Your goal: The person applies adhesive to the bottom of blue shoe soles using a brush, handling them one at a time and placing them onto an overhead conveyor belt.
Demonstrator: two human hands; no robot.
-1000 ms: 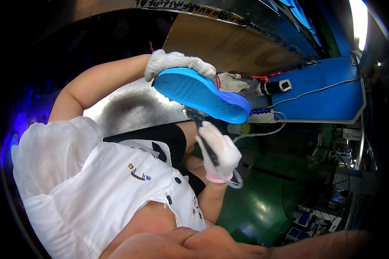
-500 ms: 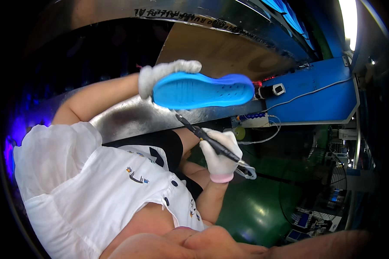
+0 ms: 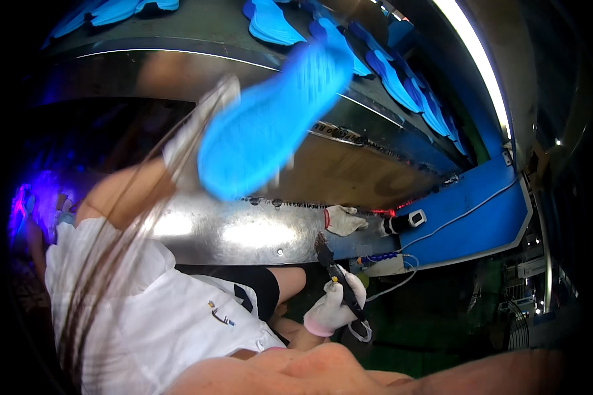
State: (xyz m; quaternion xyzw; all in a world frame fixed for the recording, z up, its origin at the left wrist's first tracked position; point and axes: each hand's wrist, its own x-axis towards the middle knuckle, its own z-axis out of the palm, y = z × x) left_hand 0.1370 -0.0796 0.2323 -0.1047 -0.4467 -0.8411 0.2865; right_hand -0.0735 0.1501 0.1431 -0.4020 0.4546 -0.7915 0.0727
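Note:
My left hand (image 3: 201,122), in a white glove and blurred by motion, is closed on a bright blue shoe sole (image 3: 270,125). The sole is raised and tilted in front of a metal ledge, its far end overlapping the belt above. Lower down, my gloved right hand (image 3: 336,306) grips a slim black hand tool (image 3: 339,280) with a dark narrow tip pointing up and away. A pale loop shows at the tool's rear end; its exact kind is unclear. The tool and the sole are well apart.
More blue soles (image 3: 395,82) lie along a dark belt (image 3: 204,29) at the far side. A white glove with a red cuff (image 3: 342,220) rests on the metal ledge (image 3: 257,234). Beside it are a black cylindrical device (image 3: 402,222), a blue panel (image 3: 468,210) and a cable.
My left hand has carried the sole up and away toward the belt, tilting it. My right hand keeps hold of the tool, lower in view. The view has shifted, showing the belt and loose glove.

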